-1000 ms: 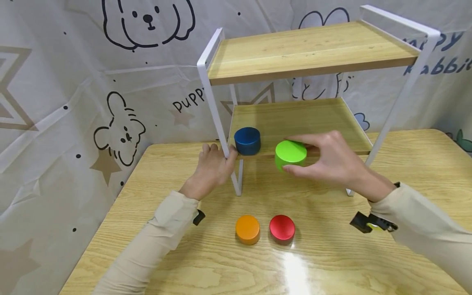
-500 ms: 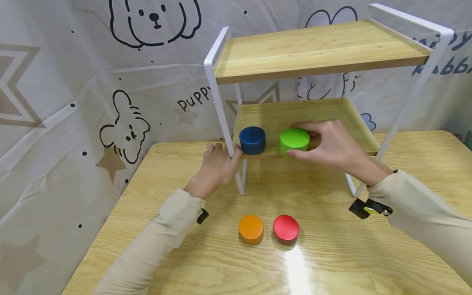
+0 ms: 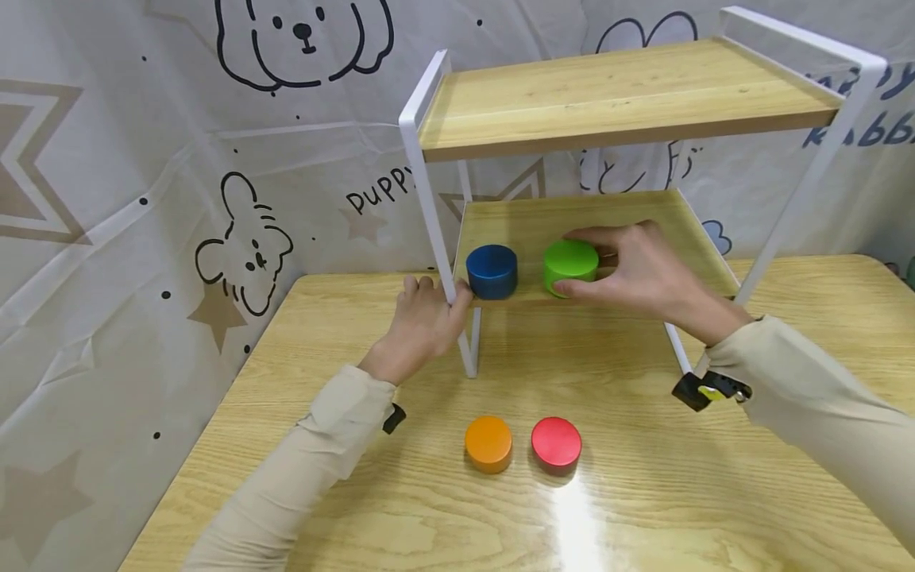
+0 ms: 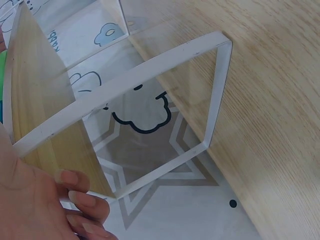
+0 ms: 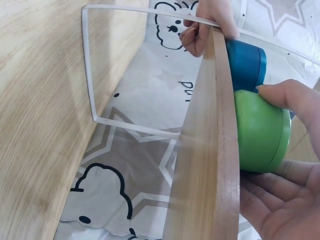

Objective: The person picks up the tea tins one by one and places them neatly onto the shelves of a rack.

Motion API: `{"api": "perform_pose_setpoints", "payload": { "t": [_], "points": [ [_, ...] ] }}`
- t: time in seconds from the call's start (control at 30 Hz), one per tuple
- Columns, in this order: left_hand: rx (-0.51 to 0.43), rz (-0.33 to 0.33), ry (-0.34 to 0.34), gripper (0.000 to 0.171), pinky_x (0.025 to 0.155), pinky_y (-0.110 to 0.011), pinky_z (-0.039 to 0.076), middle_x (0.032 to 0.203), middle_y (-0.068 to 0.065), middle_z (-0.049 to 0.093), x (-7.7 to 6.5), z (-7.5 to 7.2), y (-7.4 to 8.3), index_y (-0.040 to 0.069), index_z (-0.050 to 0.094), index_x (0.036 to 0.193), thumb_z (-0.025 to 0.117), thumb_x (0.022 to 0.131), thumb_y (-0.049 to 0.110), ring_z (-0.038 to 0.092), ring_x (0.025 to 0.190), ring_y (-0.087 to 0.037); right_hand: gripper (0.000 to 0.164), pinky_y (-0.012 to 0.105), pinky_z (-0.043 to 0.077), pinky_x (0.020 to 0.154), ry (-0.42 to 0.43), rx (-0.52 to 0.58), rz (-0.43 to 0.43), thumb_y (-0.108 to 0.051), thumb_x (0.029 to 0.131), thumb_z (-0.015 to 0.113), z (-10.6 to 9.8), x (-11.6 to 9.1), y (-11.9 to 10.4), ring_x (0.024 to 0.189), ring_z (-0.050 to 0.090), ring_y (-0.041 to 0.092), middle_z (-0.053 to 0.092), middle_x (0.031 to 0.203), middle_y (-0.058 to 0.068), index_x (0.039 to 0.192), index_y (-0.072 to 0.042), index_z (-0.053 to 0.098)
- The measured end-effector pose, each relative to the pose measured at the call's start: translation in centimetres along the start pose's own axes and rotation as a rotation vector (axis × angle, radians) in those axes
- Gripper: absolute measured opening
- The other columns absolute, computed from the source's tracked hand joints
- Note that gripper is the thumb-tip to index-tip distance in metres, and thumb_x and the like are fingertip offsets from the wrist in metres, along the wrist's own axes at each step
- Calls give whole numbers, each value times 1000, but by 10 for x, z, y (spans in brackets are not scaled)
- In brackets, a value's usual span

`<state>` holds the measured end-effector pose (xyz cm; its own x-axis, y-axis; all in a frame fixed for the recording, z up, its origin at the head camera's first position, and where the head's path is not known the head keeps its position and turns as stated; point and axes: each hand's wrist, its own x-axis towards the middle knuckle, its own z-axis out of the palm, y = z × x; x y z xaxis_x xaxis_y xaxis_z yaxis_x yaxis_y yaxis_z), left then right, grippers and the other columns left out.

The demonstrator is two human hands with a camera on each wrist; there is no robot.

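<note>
My right hand (image 3: 646, 270) holds a green round tin (image 3: 569, 268) by its sides, thumb in front and fingers behind. In the right wrist view the green tin (image 5: 262, 132) has its base right at the lower board (image 5: 227, 150) of a two-tier shelf. A blue round tin (image 3: 492, 272) stands left of it on that board, near the left post. My left hand (image 3: 422, 322) grips the shelf's left side where the post meets the board. In the left wrist view its curled fingers (image 4: 82, 200) show beside the white frame (image 4: 100, 95).
An orange tin (image 3: 488, 443) and a red tin (image 3: 557, 443) sit side by side on the wooden table (image 3: 386, 508), in front of the shelf. Above the hands spans the upper board (image 3: 629, 95). A printed cloth (image 3: 107, 318) hangs behind and to the left.
The right hand has carried the green tin back and up from before the shelf's front edge onto the lower board, right of the blue tin. The left hand has kept its grip.
</note>
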<state>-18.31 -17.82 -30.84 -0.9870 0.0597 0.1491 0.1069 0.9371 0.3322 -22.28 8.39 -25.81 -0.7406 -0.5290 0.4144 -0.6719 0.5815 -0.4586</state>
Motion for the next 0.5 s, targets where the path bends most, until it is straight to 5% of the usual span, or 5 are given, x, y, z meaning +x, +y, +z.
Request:
{"api": "perform_pose_setpoints", "payload": {
  "t": [0.5],
  "points": [
    [23, 9, -4, 50, 77, -41, 27, 74, -13, 46, -1, 0, 1, 10, 43, 66, 13, 98, 35, 42, 75, -31, 59, 41, 54, 74, -37, 21, 39, -35, 78, 77, 0, 2, 0, 85, 70, 29, 70, 101, 16, 123, -1, 63]
  ]
}}
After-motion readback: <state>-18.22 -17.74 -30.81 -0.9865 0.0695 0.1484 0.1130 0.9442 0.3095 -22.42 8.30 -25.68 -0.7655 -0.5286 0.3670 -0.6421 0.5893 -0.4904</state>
